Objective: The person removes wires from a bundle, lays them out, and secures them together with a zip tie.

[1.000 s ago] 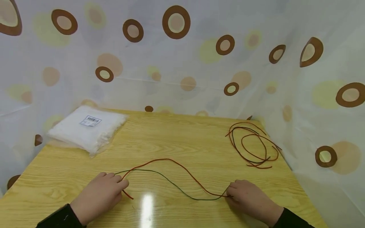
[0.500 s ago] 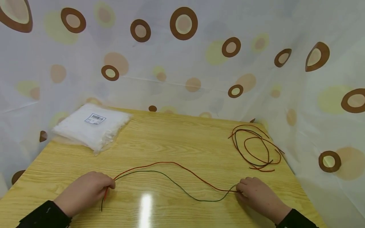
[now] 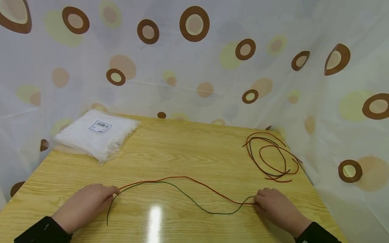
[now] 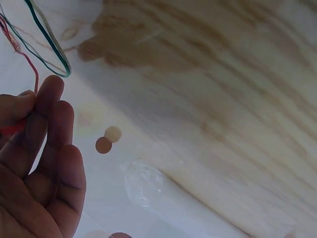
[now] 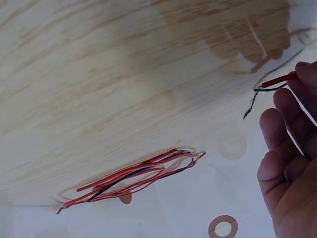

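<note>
A red wire [image 3: 199, 182] and a thin green wire [image 3: 190, 202] run in loose curves across the table between both hands. My left hand [image 3: 86, 201] pinches the red wire between thumb and fingertips, its left end hidden in the hand. Beside those fingertips the green wire bends down, and its loose end lies below the hand. In the left wrist view the green wire [image 4: 47, 33] loops past the fingertips. My right hand [image 3: 278, 207] pinches both wires near their right ends. Past its fingertips, in the right wrist view, shows a dark twisted strand [image 5: 250, 106] at the wire ends.
Several red and black wires [image 3: 258, 166] lie loosely coiled at the back right of the wood-grain table [image 3: 188, 145]. A clear plastic package [image 3: 94, 135] with white contents and a label lies back left. A patterned sheet [image 3: 170, 67] hangs behind and to the right.
My left hand has slid left along the wires. The red wire's left end, earlier sticking out below the hand, is now hidden in it. My right hand has kept its pinch.
</note>
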